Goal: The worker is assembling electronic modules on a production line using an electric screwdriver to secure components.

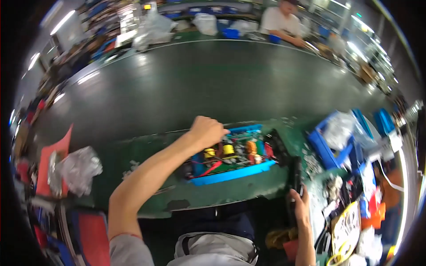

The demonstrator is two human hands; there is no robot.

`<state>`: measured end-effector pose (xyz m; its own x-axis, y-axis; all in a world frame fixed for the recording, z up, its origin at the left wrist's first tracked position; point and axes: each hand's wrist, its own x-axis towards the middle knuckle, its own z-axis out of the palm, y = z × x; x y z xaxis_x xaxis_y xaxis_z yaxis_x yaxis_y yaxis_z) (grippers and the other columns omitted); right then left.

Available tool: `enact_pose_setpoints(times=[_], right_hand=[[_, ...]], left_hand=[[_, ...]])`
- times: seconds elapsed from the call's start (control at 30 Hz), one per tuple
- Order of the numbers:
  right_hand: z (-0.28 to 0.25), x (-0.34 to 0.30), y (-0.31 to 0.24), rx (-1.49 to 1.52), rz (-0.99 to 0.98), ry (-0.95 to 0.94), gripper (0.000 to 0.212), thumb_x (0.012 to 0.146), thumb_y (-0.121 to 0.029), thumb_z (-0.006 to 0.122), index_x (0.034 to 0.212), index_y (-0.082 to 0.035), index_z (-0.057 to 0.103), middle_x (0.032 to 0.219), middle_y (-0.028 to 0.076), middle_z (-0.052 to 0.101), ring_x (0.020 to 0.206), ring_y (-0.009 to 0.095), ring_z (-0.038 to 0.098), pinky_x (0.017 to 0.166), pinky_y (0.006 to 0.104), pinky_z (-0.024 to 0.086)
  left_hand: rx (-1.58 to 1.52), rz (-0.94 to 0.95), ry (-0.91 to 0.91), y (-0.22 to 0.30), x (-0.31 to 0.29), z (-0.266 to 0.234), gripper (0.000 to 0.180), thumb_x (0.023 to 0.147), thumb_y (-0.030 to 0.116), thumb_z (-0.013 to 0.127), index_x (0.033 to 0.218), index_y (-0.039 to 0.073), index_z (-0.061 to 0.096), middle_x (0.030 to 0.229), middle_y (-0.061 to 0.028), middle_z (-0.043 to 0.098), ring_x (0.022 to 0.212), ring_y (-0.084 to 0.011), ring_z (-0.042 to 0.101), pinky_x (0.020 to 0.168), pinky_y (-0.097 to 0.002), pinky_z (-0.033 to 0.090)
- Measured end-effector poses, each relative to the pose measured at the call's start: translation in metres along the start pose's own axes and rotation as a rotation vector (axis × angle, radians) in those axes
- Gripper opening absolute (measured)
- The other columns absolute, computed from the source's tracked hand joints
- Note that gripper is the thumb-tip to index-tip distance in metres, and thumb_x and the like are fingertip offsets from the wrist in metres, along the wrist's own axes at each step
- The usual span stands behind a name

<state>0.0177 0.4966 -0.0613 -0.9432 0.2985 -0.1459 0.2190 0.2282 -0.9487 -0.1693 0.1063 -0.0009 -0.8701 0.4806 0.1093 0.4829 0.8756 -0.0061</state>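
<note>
A blue open case point(235, 173) lies on the green bench in front of me. Inside it sits an electronics assembly with yellow-wrapped coils point(228, 150), an orange-brown coil point(251, 148) and red and black wires. My left hand point(207, 131) is over the case's far left edge, its fingers curled closed; what they hold, if anything, is hidden. To the right of the case, my right hand point(301, 203) is wrapped round a long black tool point(297, 173), which stands roughly upright in the view. The tool's exact kind does not show.
Small loose parts point(312, 164) are scattered right of the case. Beyond them stands a blue bin point(326, 146) with clear plastic bags. A plastic bag point(80, 170) lies at left by a red-orange sheet. Past the wide dark belt point(213, 84), another person point(282, 24) works.
</note>
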Motion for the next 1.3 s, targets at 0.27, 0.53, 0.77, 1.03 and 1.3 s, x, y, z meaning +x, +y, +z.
enact_pose_setpoints(times=[0.27,0.53,0.77,1.03,1.3], right_hand=[[-0.015,0.047,-0.004,-0.180,-0.070,-0.066,0.070,0.091,-0.024,0.072,0.148,0.002,0.041,0.117,0.017,0.064,0.099,0.025,0.063,0.091,0.0358,0.050],[0.010,0.041,-0.036,-0.615,-0.534,0.201,0.045,0.095,-0.014,0.066,0.135,0.002,0.053,0.124,0.023,0.059,0.113,0.036,0.060,0.099,0.0434,0.047],[0.021,-0.051,0.005,-0.023,-0.425,0.175,0.023,0.106,-0.007,0.048,0.127,0.001,0.053,0.100,0.008,0.059,0.082,0.013,0.054,0.077,0.0269,0.046],[0.049,-0.106,0.041,0.260,-0.002,-0.161,0.043,0.111,-0.038,0.037,0.122,0.001,0.053,0.086,0.007,0.061,0.074,0.014,0.054,0.072,0.0289,0.046],[0.053,-0.109,-0.005,0.369,0.029,-0.003,0.023,0.106,-0.023,0.052,0.116,-0.002,0.053,0.093,0.005,0.059,0.070,0.011,0.056,0.065,0.0224,0.045]], left_hand=[[-0.112,-0.053,0.003,0.006,-0.022,0.007,0.052,0.102,0.041,0.053,0.072,0.004,0.074,0.074,-0.0212,0.071,0.074,-0.0409,0.071,0.063,-0.0496,0.055],[-0.427,-0.368,-0.143,0.029,-0.048,0.005,0.068,0.107,0.039,0.037,0.062,-0.003,0.066,0.060,-0.0238,0.065,0.063,-0.0420,0.069,0.069,-0.0529,0.057],[-0.992,-0.559,-0.429,0.092,-0.092,-0.019,0.068,0.109,0.036,0.039,0.071,-0.011,0.068,0.064,-0.0180,0.071,0.056,-0.0236,0.072,0.055,-0.0343,0.058],[-0.436,0.085,0.054,0.038,-0.090,-0.048,0.040,0.076,0.020,0.085,0.108,0.005,0.066,0.116,-0.0108,0.061,0.108,-0.0302,0.062,0.094,-0.0405,0.052],[-0.290,0.312,0.259,0.013,-0.072,-0.023,0.045,0.067,0.042,0.087,0.087,0.008,0.066,0.102,-0.0061,0.064,0.105,-0.0269,0.060,0.095,-0.0414,0.048]])
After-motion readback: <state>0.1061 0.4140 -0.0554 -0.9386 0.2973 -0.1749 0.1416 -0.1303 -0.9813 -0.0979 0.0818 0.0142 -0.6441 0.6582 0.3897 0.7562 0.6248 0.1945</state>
